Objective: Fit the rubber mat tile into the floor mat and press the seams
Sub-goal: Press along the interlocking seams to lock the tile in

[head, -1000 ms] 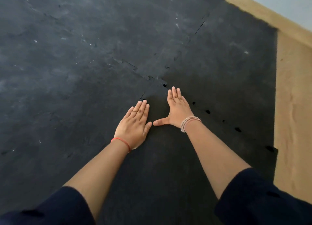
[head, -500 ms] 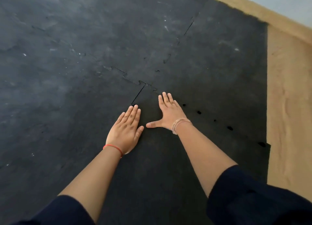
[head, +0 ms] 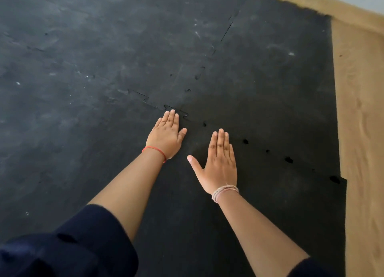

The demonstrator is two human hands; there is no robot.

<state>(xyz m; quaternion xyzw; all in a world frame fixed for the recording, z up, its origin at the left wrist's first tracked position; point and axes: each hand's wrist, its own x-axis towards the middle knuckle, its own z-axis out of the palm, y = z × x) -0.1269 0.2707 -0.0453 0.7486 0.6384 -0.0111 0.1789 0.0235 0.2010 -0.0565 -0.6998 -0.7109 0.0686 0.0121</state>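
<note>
Left hand (head: 166,136) is lying flat, fingers together, its fingertips touching the jigsaw seam (head: 166,107); right hand (head: 220,162) is resting flat, thumb spread, on the darker tile (head: 187,214) set within the floor mat (head: 83,58).

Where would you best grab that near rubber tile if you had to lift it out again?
Probably at the rubber tile's free right edge, coming from the tan floor side: it juts past the neighbouring mat there, while its other edges lock into the floor mat.

Soft, even daylight — dim over the dark mat (head: 104,48) — slight wide-angle edge warp.
</note>
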